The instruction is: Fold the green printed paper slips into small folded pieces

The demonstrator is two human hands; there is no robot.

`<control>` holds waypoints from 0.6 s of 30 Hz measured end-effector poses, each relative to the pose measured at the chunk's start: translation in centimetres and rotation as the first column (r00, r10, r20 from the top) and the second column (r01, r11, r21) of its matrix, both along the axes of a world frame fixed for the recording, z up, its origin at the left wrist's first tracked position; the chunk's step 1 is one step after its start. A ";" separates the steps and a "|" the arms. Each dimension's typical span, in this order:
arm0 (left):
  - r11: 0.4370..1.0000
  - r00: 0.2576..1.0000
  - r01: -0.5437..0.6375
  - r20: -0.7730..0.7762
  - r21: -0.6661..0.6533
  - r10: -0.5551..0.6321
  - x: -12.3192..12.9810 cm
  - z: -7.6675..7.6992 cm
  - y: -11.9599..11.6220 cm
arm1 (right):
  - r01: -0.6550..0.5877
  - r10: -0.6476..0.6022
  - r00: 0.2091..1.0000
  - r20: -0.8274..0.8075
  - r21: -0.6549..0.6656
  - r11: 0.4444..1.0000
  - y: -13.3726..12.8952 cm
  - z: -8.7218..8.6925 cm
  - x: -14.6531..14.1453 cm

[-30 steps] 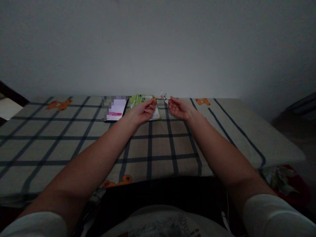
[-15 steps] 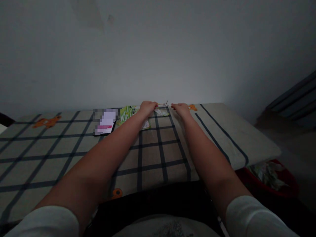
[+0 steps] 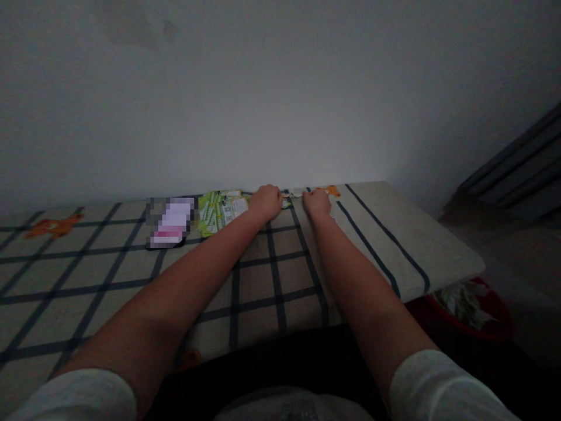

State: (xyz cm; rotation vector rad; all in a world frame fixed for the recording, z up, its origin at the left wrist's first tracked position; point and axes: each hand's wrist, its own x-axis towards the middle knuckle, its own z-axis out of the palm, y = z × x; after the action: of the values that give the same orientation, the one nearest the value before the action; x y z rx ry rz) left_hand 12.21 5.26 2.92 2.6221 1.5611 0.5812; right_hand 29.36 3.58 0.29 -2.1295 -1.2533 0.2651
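Observation:
My left hand (image 3: 266, 202) and my right hand (image 3: 318, 203) are close together near the back of the table, both closed. Between them stretches a thin whitish string-like strand (image 3: 291, 195), with a small knot-like bunch at its middle; each hand grips one side. The strand is too small and dim to tell exactly what it is. Green-and-white printed packets (image 3: 219, 213) lie flat beside my left hand, which partly covers them. A small green-and-white wrapper (image 3: 286, 204) shows just below the strand, mostly hidden by my left hand.
A phone (image 3: 173, 222) with a lit screen lies left of the packets. A checked cloth (image 3: 280, 275) covers the table, whose back edge meets a plain wall (image 3: 280, 93). Below the table's right end is a red bin (image 3: 499, 316) with crumpled wrappers inside.
My hands have come slightly closer together and lower. The knot-like bunch between them looks flatter. My left hand now covers more of the small wrapper. The view has shifted a little right.

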 end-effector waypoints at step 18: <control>0.963 0.931 0.267 -0.249 -0.033 -0.267 -3.5 -0.4 -1.7 | -0.169 0.136 0.985 0.107 0.433 0.886 -0.4 1.3 -1.7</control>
State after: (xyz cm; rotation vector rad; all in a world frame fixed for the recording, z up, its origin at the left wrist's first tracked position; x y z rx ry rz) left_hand 8.67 3.51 2.54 2.9347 1.2145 0.2385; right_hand 27.65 3.16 1.63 -1.6670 -1.3762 -0.0353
